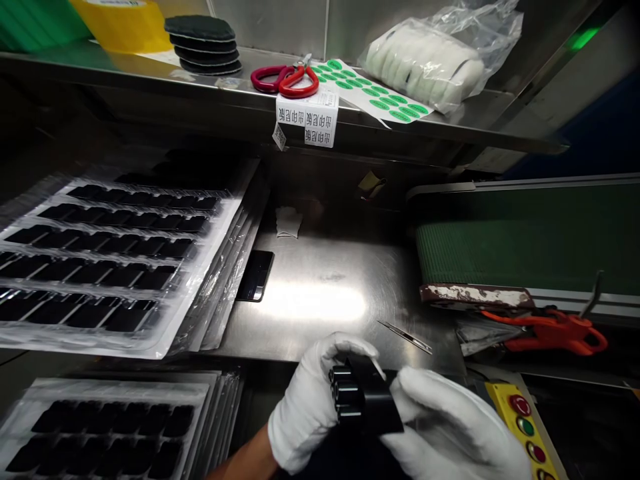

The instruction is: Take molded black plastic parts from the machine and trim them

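Observation:
Both my hands wear white gloves and meet low in the view. My left hand (310,407) and my right hand (450,427) together grip a small black part (363,397) with round openings on its left side. They hold it just in front of the steel bench (320,293). To the left lie clear plastic trays (115,260) filled with rows of black parts, and another such tray (100,427) sits lower down.
Tweezers (405,335) and a dark flat piece (255,275) lie on the bench. Orange-handled pliers (545,330) rest right, by a green conveyor belt (525,247). A yellow button box (525,427) sits lower right. The shelf above holds red scissors (285,79), green stickers, black pads, bagged white pads.

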The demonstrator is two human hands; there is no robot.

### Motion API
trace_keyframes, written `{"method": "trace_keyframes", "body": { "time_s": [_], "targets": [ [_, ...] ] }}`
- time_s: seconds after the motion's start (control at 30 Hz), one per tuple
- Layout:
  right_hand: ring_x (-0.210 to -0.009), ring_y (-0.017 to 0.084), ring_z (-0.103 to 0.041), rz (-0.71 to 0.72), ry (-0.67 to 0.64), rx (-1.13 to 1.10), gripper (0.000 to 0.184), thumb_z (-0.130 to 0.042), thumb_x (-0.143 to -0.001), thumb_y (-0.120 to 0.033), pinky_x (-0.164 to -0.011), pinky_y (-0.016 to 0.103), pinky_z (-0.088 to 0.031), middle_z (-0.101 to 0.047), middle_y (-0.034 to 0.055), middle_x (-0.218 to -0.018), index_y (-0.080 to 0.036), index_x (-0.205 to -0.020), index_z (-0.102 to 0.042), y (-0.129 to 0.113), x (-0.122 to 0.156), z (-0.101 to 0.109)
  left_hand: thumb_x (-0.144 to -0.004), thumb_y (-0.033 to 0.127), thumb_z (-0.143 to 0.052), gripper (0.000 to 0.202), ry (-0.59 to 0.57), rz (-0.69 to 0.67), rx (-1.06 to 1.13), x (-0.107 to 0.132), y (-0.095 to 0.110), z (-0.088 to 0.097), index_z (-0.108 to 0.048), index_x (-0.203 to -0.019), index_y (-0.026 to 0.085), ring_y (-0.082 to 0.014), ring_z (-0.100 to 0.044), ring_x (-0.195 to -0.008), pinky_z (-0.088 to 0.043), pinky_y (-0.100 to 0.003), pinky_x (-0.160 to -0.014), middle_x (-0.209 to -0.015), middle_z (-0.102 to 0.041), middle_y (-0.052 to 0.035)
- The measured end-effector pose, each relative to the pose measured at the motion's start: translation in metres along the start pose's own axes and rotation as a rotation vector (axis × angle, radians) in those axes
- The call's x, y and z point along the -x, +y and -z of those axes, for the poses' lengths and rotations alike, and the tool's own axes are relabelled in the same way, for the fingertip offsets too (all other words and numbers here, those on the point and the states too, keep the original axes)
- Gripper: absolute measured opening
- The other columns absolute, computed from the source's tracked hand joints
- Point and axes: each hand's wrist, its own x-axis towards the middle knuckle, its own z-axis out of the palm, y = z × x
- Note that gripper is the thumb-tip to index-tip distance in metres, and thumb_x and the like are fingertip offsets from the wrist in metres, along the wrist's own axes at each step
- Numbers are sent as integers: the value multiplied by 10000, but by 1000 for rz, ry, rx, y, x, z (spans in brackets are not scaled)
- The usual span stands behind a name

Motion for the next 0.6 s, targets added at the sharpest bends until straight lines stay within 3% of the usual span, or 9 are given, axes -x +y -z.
{"method": "trace_keyframes", "body": {
  "time_s": [0.1,0.23,0.37,0.5,0.6],
  "targets": [
    [-779,113,-670,-234,151,0,487,-808,-697,-340,-760,184,-532,-695,-64,-895,-433,-1142,-633,3,9,-5,-412,330,-983,579,-16,60,-4,0,-1,-3,-597,-810,163,-109,-578,-649,-457,-183,-610,-706,-623,7],
    [-885,126,-678,-364,143,-45,465,-803,-690,-402,-874,190,-516,-700,-61,-990,-446,-1124,-639,8,15,-7,-475,320,-961,556,-26,118,6,0,-4,-7,-575,-834,147,-150,-606,-687,-460,-241,-685,-726,-656,-40],
    [-868,123,-686,-294,159,-22,443,-806,-690,-393,-867,185,-522,-702,-67,-996,-438,-1102,-650,8,11,-7,-516,246,-936,505,-36,114,-5,0,-2,-10,-565,-851,168,-139,-602,-699,-456,-240,-703,-745,-658,-22],
    [-798,131,-666,-116,117,30,483,-803,-709,-285,-714,227,-541,-704,-69,-860,-434,-1138,-636,7,5,-4,-604,271,-888,384,24,134,-123,3,5,-14,-586,-813,159,-96,-546,-693,-434,-209,-671,-742,-603,6],
    [-784,147,-619,-30,34,12,577,-762,-747,-176,-667,262,-509,-668,-59,-760,-442,-1227,-585,5,2,1,-532,256,-930,485,59,147,-83,7,9,-14,-603,-878,166,-79,-525,-686,-425,-177,-637,-762,-593,17]
  ]
}}
